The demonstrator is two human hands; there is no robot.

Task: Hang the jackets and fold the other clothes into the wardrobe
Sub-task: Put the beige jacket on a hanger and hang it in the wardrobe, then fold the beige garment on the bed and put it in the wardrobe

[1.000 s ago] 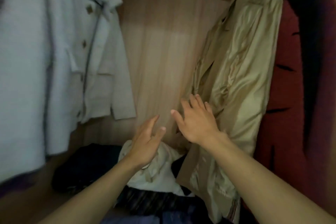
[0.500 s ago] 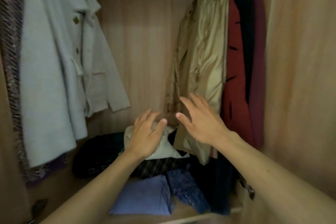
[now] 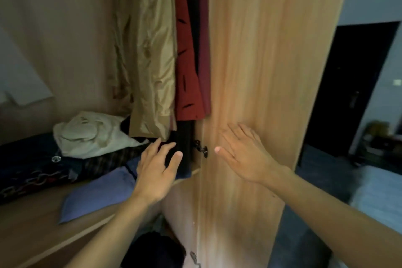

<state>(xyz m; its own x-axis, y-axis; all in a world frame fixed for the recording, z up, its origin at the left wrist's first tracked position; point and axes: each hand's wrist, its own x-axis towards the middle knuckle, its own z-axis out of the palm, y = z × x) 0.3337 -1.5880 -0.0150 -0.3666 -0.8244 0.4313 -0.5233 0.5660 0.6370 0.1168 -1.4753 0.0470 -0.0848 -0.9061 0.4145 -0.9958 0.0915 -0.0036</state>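
Both your hands are empty, each grip loose with the fingers straight and spread. Your left hand [image 3: 158, 172] hovers at the right end of the shelf [image 3: 32, 235], over dark cloth below the hanging jackets. Your right hand [image 3: 243, 154] is at its 3 o'clock, spread against the wardrobe door [image 3: 272, 72]; whether the palm touches the wood cannot be told.

The tan jacket [image 3: 152, 50] and red jacket [image 3: 187, 72] hang at 12 o'clock. At 9 to 10 o'clock, the cream garment [image 3: 91, 135] sits on a dark pile [image 3: 26, 169], with the blue folded piece [image 3: 97, 193] nearest you.

The wardrobe looks filled, so this is probably the finishing step. Draw your left hand clear of the hems before you swing the door.
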